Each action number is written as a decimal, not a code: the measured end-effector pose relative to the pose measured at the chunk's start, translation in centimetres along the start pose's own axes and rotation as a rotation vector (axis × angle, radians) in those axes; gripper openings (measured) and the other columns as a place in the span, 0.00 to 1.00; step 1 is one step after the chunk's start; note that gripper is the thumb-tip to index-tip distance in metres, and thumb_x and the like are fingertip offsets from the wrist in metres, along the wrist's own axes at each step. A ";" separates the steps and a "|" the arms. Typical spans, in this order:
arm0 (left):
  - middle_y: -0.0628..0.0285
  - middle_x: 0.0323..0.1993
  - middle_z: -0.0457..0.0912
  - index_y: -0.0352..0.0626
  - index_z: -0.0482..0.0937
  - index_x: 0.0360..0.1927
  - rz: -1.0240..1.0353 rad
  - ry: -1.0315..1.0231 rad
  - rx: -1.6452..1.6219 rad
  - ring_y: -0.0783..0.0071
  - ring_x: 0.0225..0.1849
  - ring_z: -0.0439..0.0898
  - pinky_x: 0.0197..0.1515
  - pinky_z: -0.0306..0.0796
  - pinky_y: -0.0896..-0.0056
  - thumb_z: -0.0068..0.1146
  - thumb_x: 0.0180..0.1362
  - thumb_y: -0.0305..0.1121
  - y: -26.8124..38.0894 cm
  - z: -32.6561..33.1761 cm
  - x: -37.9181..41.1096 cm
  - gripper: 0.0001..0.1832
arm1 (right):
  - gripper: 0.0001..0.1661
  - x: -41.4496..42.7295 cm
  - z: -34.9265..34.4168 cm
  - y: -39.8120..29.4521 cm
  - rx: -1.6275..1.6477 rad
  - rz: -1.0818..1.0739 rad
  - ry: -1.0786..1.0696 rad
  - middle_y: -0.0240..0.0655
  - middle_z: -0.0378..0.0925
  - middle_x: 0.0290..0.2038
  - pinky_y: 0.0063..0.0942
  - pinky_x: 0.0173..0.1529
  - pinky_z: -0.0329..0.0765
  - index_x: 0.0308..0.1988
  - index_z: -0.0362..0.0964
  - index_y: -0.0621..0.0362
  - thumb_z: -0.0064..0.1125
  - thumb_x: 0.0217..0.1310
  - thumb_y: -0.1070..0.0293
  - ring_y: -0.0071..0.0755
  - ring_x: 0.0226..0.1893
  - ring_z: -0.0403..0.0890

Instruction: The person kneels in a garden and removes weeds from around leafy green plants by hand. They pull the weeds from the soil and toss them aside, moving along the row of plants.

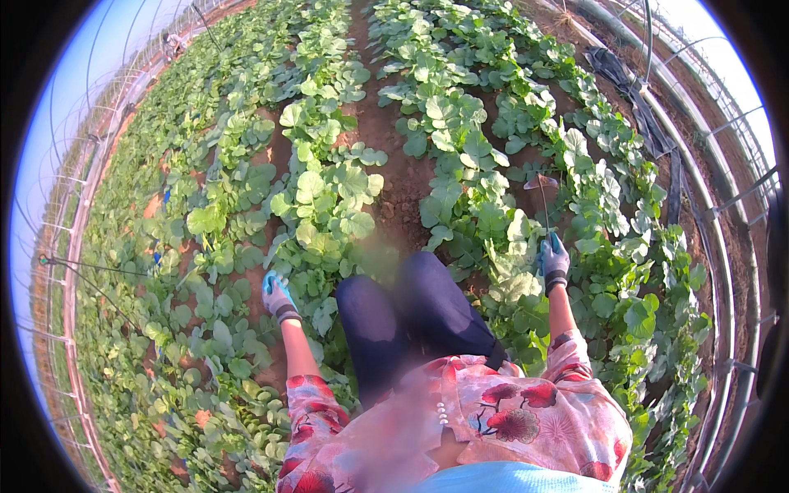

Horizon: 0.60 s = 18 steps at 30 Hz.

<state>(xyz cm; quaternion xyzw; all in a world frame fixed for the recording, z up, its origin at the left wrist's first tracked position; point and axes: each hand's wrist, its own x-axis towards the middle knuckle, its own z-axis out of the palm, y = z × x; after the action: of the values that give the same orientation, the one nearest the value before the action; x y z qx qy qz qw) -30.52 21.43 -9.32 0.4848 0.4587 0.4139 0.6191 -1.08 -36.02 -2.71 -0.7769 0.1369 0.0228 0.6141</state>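
A small hand hoe (545, 206) with a thin metal shaft is gripped in my gloved right hand (553, 259). Its blade (540, 182) points away from me, over bare soil between two rows of leafy green plants (481, 203). On the other side, my gloved left hand (278, 293) hangs beside another leafy row (327, 191). Its fingers look curled, but whether anything is inside them is hidden. Both gloves are grey with blue-green coated fingers. My dark-trousered knees (394, 308) are bent over the soil between the rows.
A narrow soil path (394, 191) runs straight ahead between the plants. Metal pipes of a tunnel frame (718, 203) curve along the right, with black sheeting (635, 98) near them. More frame rails (77, 228) and a thin cord (98, 265) are at the left.
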 end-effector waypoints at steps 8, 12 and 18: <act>0.62 0.32 0.78 0.41 0.75 0.41 -0.148 0.263 0.095 0.75 0.25 0.74 0.24 0.67 0.75 0.47 0.56 0.32 -4.6 -14.2 -8.6 0.11 | 0.13 2.3 -14.0 10.4 -0.575 0.309 0.103 0.33 0.76 0.22 0.26 0.22 0.71 0.37 0.76 0.52 0.53 0.51 0.64 0.27 0.18 0.76; 0.61 0.33 0.78 0.43 0.74 0.42 -0.230 0.289 0.119 0.74 0.25 0.74 0.23 0.67 0.74 0.46 0.56 0.33 -5.3 -17.7 -10.9 0.12 | 0.18 -3.6 -13.9 9.0 -0.824 0.441 0.134 0.35 0.80 0.33 0.29 0.36 0.75 0.39 0.77 0.50 0.53 0.46 0.59 0.33 0.31 0.81; 0.61 0.35 0.77 0.45 0.74 0.42 -0.243 0.240 0.100 0.73 0.25 0.74 0.24 0.67 0.73 0.47 0.57 0.33 -4.3 -15.7 -11.3 0.11 | 0.25 -2.4 -17.0 16.2 -0.983 0.568 0.148 0.36 0.75 0.48 0.33 0.50 0.72 0.47 0.74 0.47 0.54 0.44 0.57 0.38 0.49 0.76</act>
<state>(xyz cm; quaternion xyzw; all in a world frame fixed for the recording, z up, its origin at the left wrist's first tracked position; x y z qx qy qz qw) -48.09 13.30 -13.35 0.4030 0.6043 0.3678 0.5806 -9.59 -55.30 -13.44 -0.9034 0.3565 0.1933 0.1392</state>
